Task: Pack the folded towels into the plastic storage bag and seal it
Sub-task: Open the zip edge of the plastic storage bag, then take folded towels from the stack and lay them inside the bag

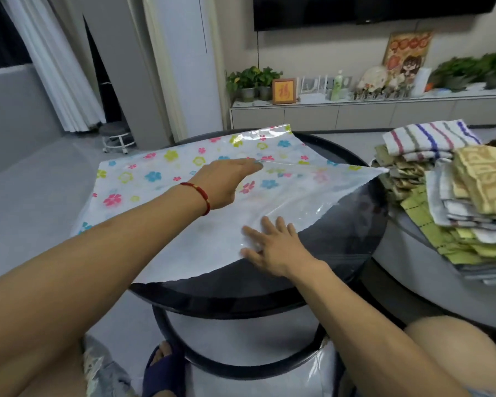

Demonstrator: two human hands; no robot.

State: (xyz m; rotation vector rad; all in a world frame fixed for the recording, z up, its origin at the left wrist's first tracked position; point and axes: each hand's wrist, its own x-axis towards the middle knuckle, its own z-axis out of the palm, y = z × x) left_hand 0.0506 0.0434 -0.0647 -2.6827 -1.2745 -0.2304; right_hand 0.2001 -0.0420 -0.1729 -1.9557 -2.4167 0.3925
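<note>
I see the plastic storage bag lying flat and empty across the round dark table at frame centre, floral print toward upper left, plain white part toward lower right. Its far edge hangs past the table rim at upper centre, and the left corner overhangs too. Left hand reaches over the bag, palm down, fingers stretched toward a clear fold near the middle; it may be pinching the film there, but I can't tell, fingertips are blurred. Right hand is flat and spread on the bag's near right edge, pressing it to the table, holding nothing. The folded towels sit in a stack on a second surface at the right edge of frame, touching the bag's right corner, none packed yet.

I judge this as the smoothing or opening step, task barely started.

Risks as I see them:
- bag is slick film on a glossy top with a lot overhanging, so if the right hand lifts, the sheet could slide off the far side
- the mouth isn't clearly located; a pull on one layer only could just drag the whole bag
- the towel stack leans unevenly toward lower right, so a one-handed grab could topple it
- wrinkles left in the film could keep the seal from closing later
</note>
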